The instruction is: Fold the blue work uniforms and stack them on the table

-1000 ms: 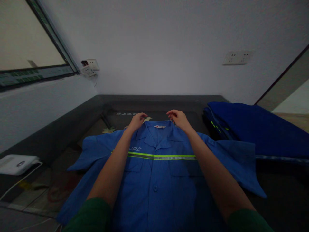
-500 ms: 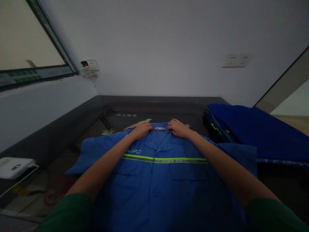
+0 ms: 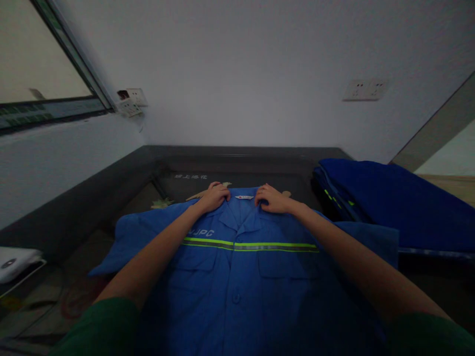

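Note:
A blue work shirt (image 3: 237,267) lies face up and spread out before me, with a yellow-green and grey reflective stripe across the chest and white letters at its left. At the left side of its collar, my left hand (image 3: 215,197) is closed with the fingers curled onto the cloth. My right hand (image 3: 272,199) pinches the collar's right side, fingers bent down. Between the two hands shows a small white neck label (image 3: 244,197). The shirt's lower part runs into shadow at the bottom of the view.
Folded dark-blue clothes (image 3: 393,202) are stacked at the right, by the shirt's sleeve. A white device (image 3: 18,263) with a cable sits at the far left. The dark table (image 3: 237,165) has a raised edge against the wall, which bears sockets (image 3: 365,90).
My left hand has shifted slightly left along the collar. The shirt's left sleeve reaches a little farther left, while my right hand stays nearly in place. The view has moved slightly.

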`<act>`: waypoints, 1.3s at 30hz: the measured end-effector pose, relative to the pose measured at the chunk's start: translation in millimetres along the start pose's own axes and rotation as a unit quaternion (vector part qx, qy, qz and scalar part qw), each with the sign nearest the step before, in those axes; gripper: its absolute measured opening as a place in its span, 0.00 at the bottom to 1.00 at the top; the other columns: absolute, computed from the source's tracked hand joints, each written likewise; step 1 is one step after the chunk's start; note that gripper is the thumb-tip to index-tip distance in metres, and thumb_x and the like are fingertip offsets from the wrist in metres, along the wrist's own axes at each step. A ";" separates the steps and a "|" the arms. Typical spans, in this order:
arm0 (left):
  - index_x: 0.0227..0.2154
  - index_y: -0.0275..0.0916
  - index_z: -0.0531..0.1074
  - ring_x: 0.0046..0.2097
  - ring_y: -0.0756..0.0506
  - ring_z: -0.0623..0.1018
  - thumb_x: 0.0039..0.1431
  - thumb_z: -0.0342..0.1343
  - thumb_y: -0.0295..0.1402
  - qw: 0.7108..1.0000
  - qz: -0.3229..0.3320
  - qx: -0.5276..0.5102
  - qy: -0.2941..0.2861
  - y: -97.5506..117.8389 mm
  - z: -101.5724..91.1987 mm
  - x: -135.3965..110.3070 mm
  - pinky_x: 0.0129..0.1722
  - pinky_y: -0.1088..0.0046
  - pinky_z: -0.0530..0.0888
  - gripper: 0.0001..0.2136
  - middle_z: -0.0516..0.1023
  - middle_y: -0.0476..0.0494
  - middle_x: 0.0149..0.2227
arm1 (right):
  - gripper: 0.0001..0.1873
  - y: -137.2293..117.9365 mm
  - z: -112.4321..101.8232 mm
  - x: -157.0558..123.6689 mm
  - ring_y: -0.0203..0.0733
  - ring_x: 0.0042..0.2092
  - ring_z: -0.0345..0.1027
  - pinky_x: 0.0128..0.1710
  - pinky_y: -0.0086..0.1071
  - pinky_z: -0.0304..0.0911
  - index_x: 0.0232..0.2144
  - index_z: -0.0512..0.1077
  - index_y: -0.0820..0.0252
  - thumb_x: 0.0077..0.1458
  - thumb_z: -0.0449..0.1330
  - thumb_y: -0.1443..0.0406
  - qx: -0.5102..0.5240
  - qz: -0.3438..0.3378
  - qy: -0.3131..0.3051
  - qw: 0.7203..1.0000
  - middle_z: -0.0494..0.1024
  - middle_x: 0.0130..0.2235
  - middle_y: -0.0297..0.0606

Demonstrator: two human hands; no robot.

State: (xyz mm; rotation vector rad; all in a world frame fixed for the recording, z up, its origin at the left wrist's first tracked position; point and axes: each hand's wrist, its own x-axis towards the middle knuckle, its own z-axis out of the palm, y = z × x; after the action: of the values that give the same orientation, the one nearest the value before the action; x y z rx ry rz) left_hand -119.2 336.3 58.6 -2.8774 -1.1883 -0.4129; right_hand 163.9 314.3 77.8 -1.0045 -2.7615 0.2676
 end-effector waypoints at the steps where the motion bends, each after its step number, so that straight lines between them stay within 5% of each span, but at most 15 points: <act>1: 0.33 0.42 0.73 0.47 0.45 0.71 0.56 0.45 0.23 1.000 0.022 -0.007 -0.006 1.9 -1.7 -1.6 0.60 0.59 0.51 0.12 0.75 0.47 0.38 | 0.11 -2.8 0.5 -2.1 0.46 0.51 0.61 0.60 0.49 0.43 0.36 0.76 0.56 0.50 0.58 0.70 0.013 -0.011 -0.004 1.000 0.75 0.42 0.38; 7: 0.38 0.39 0.71 0.43 0.44 0.71 0.66 0.42 0.38 0.997 0.065 0.006 -0.042 14.8 -2.3 -7.4 0.49 0.67 0.64 0.14 0.74 0.41 0.39 | 0.09 -4.6 6.9 -0.6 0.46 0.48 0.62 0.59 0.49 0.45 0.36 0.75 0.57 0.52 0.63 0.60 0.060 -0.009 -0.021 0.998 0.75 0.39 0.38; 16: 0.39 0.38 0.71 0.45 0.42 0.71 0.66 0.43 0.38 0.995 0.057 0.054 -0.055 9.5 6.8 8.0 0.49 0.64 0.62 0.13 0.74 0.41 0.40 | 0.07 -16.4 12.6 6.6 0.46 0.46 0.61 0.51 0.42 0.54 0.35 0.74 0.60 0.55 0.62 0.62 0.019 0.030 0.011 0.999 0.73 0.39 0.41; 21: 0.46 0.41 0.69 0.51 0.41 0.68 0.65 0.46 0.39 0.998 -0.052 0.023 0.039 1.2 -1.0 -5.7 0.52 0.63 0.62 0.13 0.71 0.41 0.48 | 0.12 -16.0 7.8 -7.2 0.45 0.51 0.60 0.54 0.39 0.54 0.42 0.72 0.59 0.56 0.61 0.60 0.033 0.078 0.102 0.991 0.73 0.46 0.42; 24: 0.51 0.38 0.67 0.53 0.41 0.68 0.62 0.48 0.35 0.982 -0.170 0.002 0.086 -23.0 -11.9 -28.1 0.53 0.64 0.64 0.16 0.70 0.38 0.51 | 0.13 2.3 -4.2 -27.1 0.43 0.49 0.65 0.50 0.36 0.58 0.45 0.71 0.61 0.57 0.59 0.64 0.029 0.211 0.148 0.966 0.73 0.47 0.43; 28: 0.43 0.35 0.72 0.49 0.41 0.72 0.60 0.47 0.36 0.969 -0.244 -0.023 0.017 -54.4 -22.2 -56.9 0.51 0.65 0.67 0.14 0.75 0.37 0.44 | 0.12 19.6 -13.5 -51.9 0.42 0.40 0.70 0.40 0.32 0.62 0.43 0.71 0.62 0.57 0.59 0.64 0.016 0.366 0.097 0.925 0.77 0.39 0.41; 39: 0.35 0.37 0.74 0.37 0.42 0.77 0.58 0.46 0.46 0.967 -0.213 -0.109 -0.090 -53.3 -38.6 -63.7 0.38 0.71 0.70 0.18 0.79 0.41 0.35 | 0.10 3.0 0.4 -46.2 0.46 0.43 0.72 0.35 0.31 0.60 0.38 0.73 0.58 0.56 0.59 0.59 -0.022 0.404 0.044 0.914 0.78 0.42 0.42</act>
State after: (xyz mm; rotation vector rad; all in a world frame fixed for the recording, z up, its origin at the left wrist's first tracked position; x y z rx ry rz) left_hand -208.7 326.3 75.3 -2.8687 -1.9208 -0.3018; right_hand 200.3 286.6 71.3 -2.0641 -2.1244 0.2539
